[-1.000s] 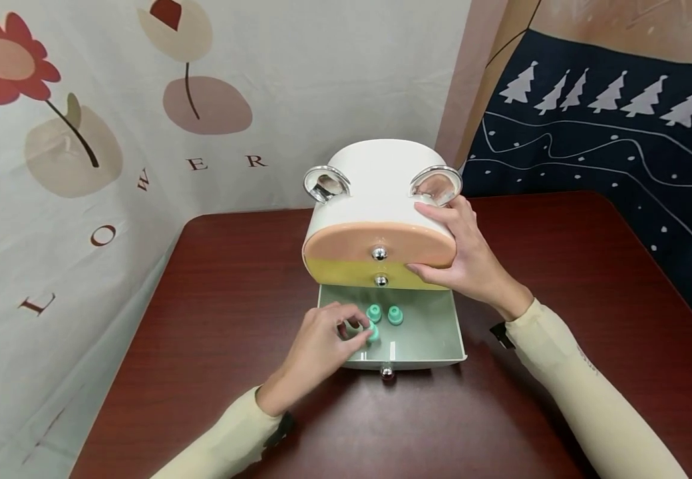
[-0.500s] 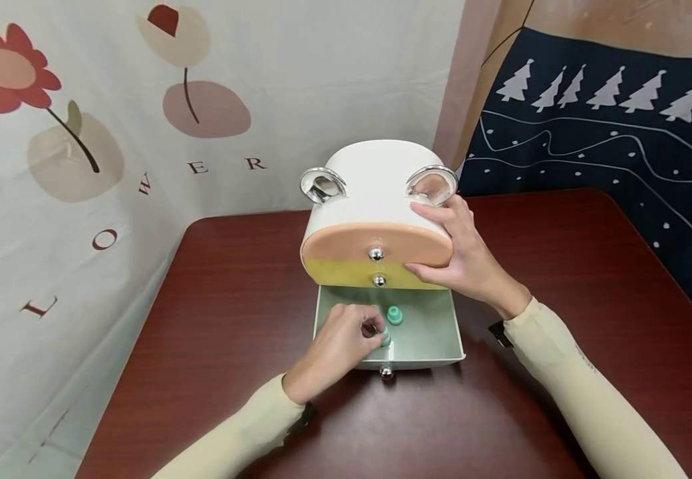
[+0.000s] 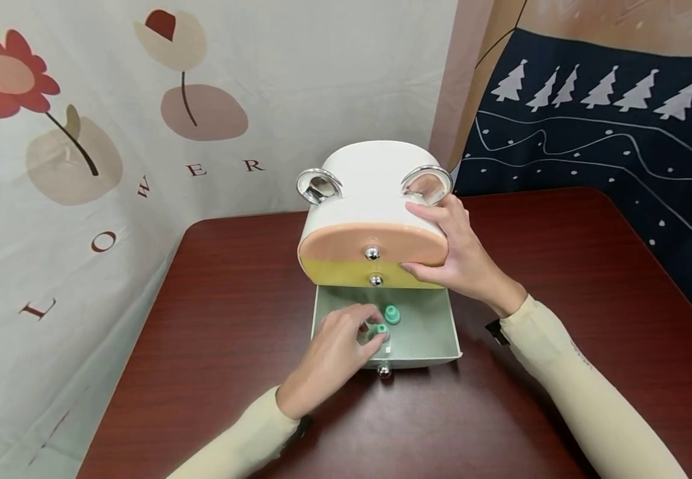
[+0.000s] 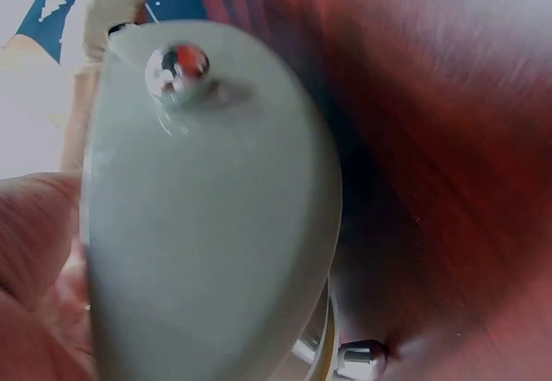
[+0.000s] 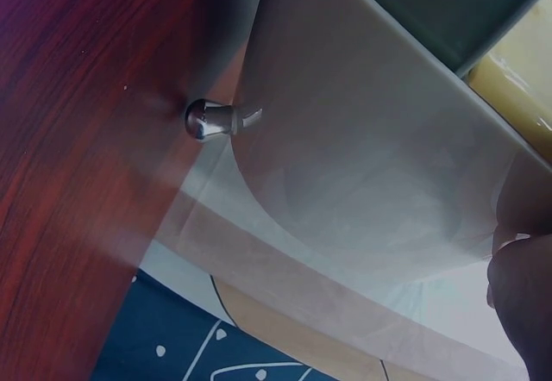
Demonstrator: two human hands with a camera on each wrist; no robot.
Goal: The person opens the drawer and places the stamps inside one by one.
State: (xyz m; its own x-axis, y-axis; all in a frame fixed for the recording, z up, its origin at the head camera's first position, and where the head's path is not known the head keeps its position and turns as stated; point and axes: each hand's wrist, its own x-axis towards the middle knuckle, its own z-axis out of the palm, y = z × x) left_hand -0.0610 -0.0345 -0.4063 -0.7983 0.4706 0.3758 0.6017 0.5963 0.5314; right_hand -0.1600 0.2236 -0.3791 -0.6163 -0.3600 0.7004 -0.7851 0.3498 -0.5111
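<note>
A small green round stepped piece (image 3: pixel 382 330) stands in the pulled-out pale green drawer (image 3: pixel 430 332). My left hand (image 3: pixel 339 349) is at it, thumb and index finger parted around it; whether the thumb touches it I cannot tell. A second such piece (image 3: pixel 392 315) stands just behind. On the right side of the white cabinet (image 3: pixel 376 173), my right hand (image 3: pixel 468 256) grips the body, thumb on the front and fingers below the ear. In the left wrist view the drawer front (image 4: pixel 207 200) hides the fingertips. The right wrist view shows the cabinet's underside (image 5: pixel 362 140) and part of the hand.
Above the drawer are a yellow drawer (image 3: pixel 340 271) and an orange drawer (image 3: pixel 334 243), both pushed in, with silver knobs. Silver ears (image 3: pixel 319 186) stick out from the cabinet top. The dark red table (image 3: pixel 232 286) meets a flower-printed cloth (image 3: pixel 298 80) behind.
My left hand has moved right with the pinched green piece and set it nearer the drawer's middle; its fingers have now parted. A third piece seen earlier is now hidden. My right hand keeps its grip.
</note>
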